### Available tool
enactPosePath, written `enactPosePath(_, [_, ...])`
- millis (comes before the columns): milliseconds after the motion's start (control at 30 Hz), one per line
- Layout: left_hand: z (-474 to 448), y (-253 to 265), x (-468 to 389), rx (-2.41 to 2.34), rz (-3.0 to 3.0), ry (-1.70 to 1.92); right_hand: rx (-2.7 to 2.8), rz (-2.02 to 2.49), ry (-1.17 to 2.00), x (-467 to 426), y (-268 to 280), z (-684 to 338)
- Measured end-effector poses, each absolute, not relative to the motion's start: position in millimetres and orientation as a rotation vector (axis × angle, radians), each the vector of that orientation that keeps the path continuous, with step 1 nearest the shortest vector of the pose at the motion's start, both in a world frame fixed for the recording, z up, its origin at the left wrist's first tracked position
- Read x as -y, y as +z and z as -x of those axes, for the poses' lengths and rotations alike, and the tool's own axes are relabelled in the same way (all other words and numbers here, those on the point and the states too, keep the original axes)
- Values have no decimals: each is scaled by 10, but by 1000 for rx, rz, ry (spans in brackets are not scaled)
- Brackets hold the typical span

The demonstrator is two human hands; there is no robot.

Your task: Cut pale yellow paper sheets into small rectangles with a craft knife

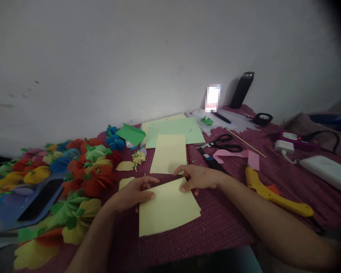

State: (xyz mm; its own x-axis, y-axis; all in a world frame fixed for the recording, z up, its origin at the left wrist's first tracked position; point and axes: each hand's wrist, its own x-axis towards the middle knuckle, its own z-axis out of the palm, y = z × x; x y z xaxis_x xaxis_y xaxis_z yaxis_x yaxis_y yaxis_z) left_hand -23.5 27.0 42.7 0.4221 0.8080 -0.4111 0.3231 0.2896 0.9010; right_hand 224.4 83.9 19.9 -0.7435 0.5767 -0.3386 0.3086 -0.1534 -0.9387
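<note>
A single head-worn camera looked forward and down over the counter (221, 223), close above the wearer's forearms. It faced a pale wall (130, 57) that filled the upper half of the view.

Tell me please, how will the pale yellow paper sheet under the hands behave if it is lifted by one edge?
The pale yellow sheet looks thin and lies flat, so it would probably droop. It seems very light and may slide on the cloth. The left hand and right hand press its top edge.
</note>
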Motion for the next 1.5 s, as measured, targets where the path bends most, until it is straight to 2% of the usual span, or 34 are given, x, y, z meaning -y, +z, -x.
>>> enactPosePath(133, [252,564,-230,-1126,-1219,581,1786,906,2146,-860,279,-2286])
enactPosePath(200, [266,572,-242,-1155,-1254,604,1799,909,2105,-869,288,-2296])
enactPosePath(433, [226,292,-346,-1592,-1948,669,2118,1173,1673,-852,109,-2250])
enactPosePath(667, [-71,181,-217,-1423,-2422,408,2286,1246,1431,-849,101,-2272])
enactPosePath(967, [-228,120,-88,-1342,-2583,244,2550,1289,876,-795,248,-2259])
enactPosePath(1267, [-267,156,-37,-1368,-2669,150,2631,1322,749,-783,250,-2261])
enactPosePath(1500, [-291,182,-15,-1270,-2744,146,2667,1280,769,-780,258,-2265])
